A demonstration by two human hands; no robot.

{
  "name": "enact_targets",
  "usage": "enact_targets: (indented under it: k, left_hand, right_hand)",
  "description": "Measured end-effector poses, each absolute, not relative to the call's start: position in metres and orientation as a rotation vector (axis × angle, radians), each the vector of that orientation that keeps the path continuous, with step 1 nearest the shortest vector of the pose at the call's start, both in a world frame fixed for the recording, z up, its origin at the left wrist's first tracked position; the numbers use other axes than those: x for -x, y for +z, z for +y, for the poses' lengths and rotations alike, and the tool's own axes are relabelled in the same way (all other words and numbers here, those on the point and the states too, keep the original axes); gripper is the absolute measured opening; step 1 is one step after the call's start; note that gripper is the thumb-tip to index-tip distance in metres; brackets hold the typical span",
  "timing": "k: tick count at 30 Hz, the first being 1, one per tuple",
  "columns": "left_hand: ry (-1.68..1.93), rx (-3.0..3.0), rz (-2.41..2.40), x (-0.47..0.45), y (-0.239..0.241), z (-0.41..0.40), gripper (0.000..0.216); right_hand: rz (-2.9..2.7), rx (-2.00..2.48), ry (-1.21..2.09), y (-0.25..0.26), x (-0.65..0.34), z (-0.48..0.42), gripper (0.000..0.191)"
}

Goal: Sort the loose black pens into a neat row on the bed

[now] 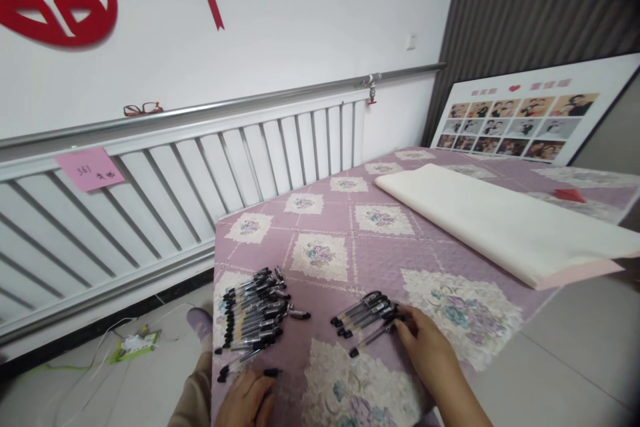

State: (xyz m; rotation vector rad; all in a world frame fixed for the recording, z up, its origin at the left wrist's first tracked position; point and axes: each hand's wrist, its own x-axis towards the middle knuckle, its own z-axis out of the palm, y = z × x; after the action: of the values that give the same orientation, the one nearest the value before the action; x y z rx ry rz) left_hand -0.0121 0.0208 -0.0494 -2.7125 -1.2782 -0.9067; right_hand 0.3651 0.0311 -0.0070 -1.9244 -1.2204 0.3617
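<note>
A big heap of black-capped clear pens (pixel 255 310) lies on the purple flowered cover (pixel 350 247) near its left edge. A smaller bunch of pens (pixel 367 313) lies to the right of it. My right hand (pixel 425 347) rests on the cover with its fingers closed on the ends of that smaller bunch. My left hand (pixel 247 397) lies low at the cover's near edge, fingers curled beside a loose black pen cap (pixel 273 371). Whether it holds anything is hidden.
A folded white and pink sheet (pixel 500 220) lies across the right of the cover. A photo board (pixel 530 117) leans at the far end. A white radiator (pixel 150 193) lines the wall on the left, with cables and a green packet (pixel 135 343) on the floor.
</note>
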Motion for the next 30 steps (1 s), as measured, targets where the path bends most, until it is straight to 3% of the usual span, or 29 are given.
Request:
enact_targets:
  k: [18,24,30]
  left_hand:
    - [-0.942,2.709,-1.271,0.011,-0.048,0.023,0.021]
    - [-0.813,2.798,-1.176,0.016,-0.046,0.026,0.016]
    - [-0.897,2.703,-1.271,0.014,-0.063,0.027,0.021]
  right_hand:
    - [-1.384,1.891,0.215,-0.016,-0.364,0.04,0.034]
    - [-1.526,1.996,0.053,-0.007,-0.34,0.03,0.06]
    - [-1.789,1.999,0.234,-0.003,-0.302,0.018,0.078]
